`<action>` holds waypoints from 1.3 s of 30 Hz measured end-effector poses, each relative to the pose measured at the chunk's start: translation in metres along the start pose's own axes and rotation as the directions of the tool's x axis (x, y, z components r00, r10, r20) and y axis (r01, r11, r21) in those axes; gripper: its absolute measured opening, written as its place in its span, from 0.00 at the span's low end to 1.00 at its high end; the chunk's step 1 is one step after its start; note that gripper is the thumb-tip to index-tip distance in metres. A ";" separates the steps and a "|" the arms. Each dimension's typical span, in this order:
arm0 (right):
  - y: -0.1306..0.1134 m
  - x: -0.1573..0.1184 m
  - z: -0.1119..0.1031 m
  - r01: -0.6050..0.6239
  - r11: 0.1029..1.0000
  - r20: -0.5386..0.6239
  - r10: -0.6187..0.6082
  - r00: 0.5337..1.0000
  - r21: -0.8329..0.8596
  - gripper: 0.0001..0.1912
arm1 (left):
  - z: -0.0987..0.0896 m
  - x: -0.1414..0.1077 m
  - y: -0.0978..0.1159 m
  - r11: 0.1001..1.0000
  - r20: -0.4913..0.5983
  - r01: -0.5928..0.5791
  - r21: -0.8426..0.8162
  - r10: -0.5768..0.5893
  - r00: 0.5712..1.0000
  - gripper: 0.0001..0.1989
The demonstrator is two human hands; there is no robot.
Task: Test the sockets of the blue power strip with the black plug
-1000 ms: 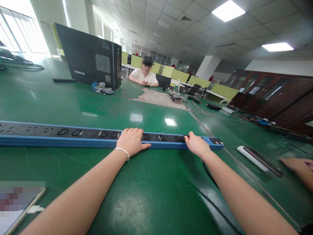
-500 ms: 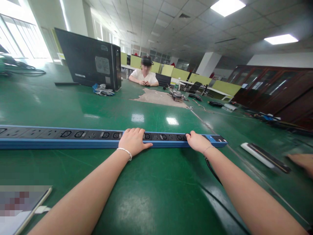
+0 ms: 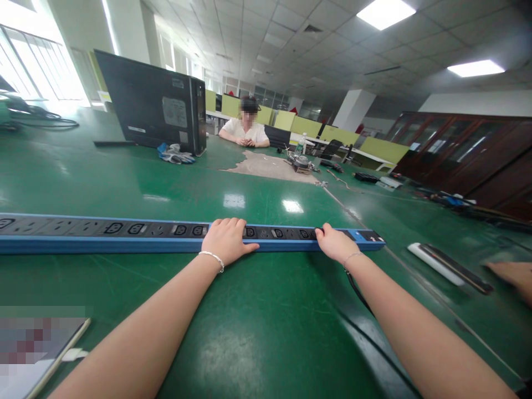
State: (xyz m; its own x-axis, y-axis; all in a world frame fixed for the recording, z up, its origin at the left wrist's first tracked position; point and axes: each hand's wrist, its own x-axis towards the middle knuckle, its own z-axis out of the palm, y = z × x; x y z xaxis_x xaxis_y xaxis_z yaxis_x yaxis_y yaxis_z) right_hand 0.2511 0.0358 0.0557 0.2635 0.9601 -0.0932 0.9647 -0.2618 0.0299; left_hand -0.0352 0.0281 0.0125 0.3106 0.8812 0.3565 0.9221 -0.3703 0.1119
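A long blue power strip (image 3: 137, 244) with black sockets lies across the green table in front of me, running out of view on the left. My left hand (image 3: 225, 238) is clasped over its middle, fingers on top and thumb along the near side. Near the strip's right end, my right hand (image 3: 332, 243) is closed at the sockets, apparently around the plug of a black cable (image 3: 359, 293). That cable passes below my right wrist and forearm toward the bottom edge. The plug itself is mostly hidden by my fingers.
A black computer case (image 3: 153, 105) stands at the back left, gloves (image 3: 177, 154) beside it. Across the table (image 3: 249, 332) sits a person (image 3: 245, 130). At right, another person's blurred hand (image 3: 509, 275) is near a white-and-black bar (image 3: 451, 269). A tablet-like object (image 3: 45, 360) lies lower left.
Almost nothing differs. My right hand has shifted very slightly left at the sockets, while my left hand stays in place on the power strip.
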 end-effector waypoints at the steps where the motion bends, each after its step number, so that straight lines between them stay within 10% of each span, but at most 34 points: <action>1: 0.000 0.000 0.000 0.001 1.000 0.001 -0.001 1.000 -0.001 0.23 | 0.000 0.000 0.000 1.000 -0.001 -0.003 0.002 0.003 1.000 0.31; 14: -0.001 0.001 -0.008 0.008 1.000 0.012 -0.008 1.000 -0.022 0.28 | 0.000 0.000 -0.001 0.999 -0.008 -0.010 0.040 0.011 1.000 0.31; 20: 0.019 -0.012 -0.043 -0.061 0.997 -0.226 0.069 0.972 0.042 0.28 | 0.000 0.000 -0.001 1.000 0.000 -0.011 0.016 0.011 1.000 0.31; 24: 0.020 -0.027 -0.064 -0.038 0.966 -0.132 0.074 0.988 0.257 0.25 | 0.001 0.000 -0.001 1.000 0.000 0.003 -0.001 -0.003 1.000 0.31; 31: -0.042 -0.052 -0.064 0.024 0.640 0.111 -0.170 0.979 0.768 0.17 | 0.002 0.000 -0.002 1.000 -0.032 -0.015 0.002 0.015 0.999 0.31; 39: -0.100 -0.035 -0.025 0.229 0.880 0.090 -0.290 0.953 0.417 0.23 | 0.002 -0.001 0.000 1.000 -0.028 0.004 -0.024 -0.005 1.000 0.30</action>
State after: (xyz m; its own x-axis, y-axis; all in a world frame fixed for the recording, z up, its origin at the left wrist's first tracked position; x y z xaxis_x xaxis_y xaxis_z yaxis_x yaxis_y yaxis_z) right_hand 0.1457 0.0309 0.0806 -0.0287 0.9819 -0.1873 0.9108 -0.0515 -0.4095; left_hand -0.0352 0.0278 0.0108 0.2995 0.8743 0.3819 0.9175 -0.3737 0.1360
